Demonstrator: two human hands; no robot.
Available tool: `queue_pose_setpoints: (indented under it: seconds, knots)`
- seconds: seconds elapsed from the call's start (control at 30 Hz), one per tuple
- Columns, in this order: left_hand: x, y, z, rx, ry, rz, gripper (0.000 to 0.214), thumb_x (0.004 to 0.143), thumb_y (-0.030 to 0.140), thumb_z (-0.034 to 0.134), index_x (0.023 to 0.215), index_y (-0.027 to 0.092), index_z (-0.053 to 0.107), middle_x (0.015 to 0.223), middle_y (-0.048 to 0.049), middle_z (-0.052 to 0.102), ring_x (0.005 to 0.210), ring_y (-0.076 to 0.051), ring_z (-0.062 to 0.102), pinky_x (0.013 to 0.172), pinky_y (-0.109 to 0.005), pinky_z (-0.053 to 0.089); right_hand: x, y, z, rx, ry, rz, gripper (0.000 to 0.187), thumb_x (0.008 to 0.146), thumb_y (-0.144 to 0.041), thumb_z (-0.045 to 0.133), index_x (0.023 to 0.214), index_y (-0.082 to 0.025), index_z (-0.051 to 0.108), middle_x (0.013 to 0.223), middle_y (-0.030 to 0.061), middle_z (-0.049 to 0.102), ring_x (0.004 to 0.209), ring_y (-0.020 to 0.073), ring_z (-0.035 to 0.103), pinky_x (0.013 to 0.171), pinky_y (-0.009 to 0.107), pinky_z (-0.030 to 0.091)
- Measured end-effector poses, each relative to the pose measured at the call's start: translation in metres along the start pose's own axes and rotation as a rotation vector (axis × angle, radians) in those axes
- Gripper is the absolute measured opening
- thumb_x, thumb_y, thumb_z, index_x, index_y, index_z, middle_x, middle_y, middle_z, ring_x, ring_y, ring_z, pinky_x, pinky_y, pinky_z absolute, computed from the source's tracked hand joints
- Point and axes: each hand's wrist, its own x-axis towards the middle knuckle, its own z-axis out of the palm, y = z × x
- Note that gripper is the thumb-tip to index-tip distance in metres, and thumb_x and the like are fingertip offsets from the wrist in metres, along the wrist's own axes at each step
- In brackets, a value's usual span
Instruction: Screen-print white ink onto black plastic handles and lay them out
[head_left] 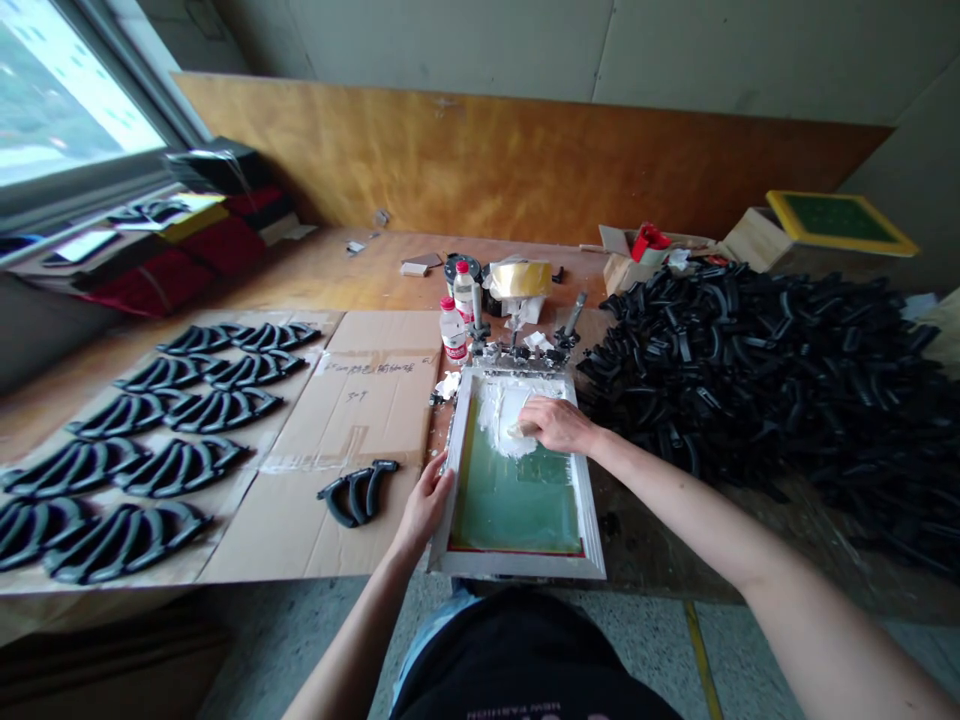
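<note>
I'm in a black T-shirt (517,660) at the bottom centre of the frame, with pale lettering (514,712) cut off by the lower edge. Light blue fabric (424,630) shows just left of it. My left hand (426,502) and right hand (555,423) are bare, with no sleeves on my forearms.

The right hand (556,424) hides whatever lies under its palm on the thick white paste (493,420) spread over the green mesh (517,500) of the silver aluminium screen frame (517,565), so no tool can be made out. The handwriting on the brown corrugated cardboard sheet (375,368) is too small to read, the heap of curved black plastic handles (750,390) runs past the right edge, and the lettering on the black T-shirt (517,680) is cut off below
</note>
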Motion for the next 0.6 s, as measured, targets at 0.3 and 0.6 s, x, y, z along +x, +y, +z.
queue_pose_setpoints:
  seconds: [0.3,0.6]
  knots:
    - [-0.010,0.020,-0.001,-0.053,-0.023,-0.030,0.080,0.074,0.059,0.065,0.139,0.016,0.048,0.092,-0.0069,0.072,0.077,-0.020,0.066,0.065,-0.028,0.051,-0.005,-0.002,0.015,0.055,0.151,0.057,0.015,0.086,-0.018,0.062,0.100,-0.020,0.068,0.094,0.0051,0.068,0.092,0.0204,0.060,0.084,0.032,0.049]
    - [-0.021,0.103,-0.018,-0.081,-0.017,0.105,0.064,0.082,0.069,0.050,0.119,0.020,0.066,0.110,-0.0068,0.070,0.090,-0.022,0.065,0.078,-0.030,0.051,0.033,0.082,-0.055,-0.072,0.405,0.652,0.047,0.090,-0.035,0.059,0.137,-0.030,0.052,0.099,0.0034,0.072,0.086,0.0213,0.065,0.079,0.032,0.048]
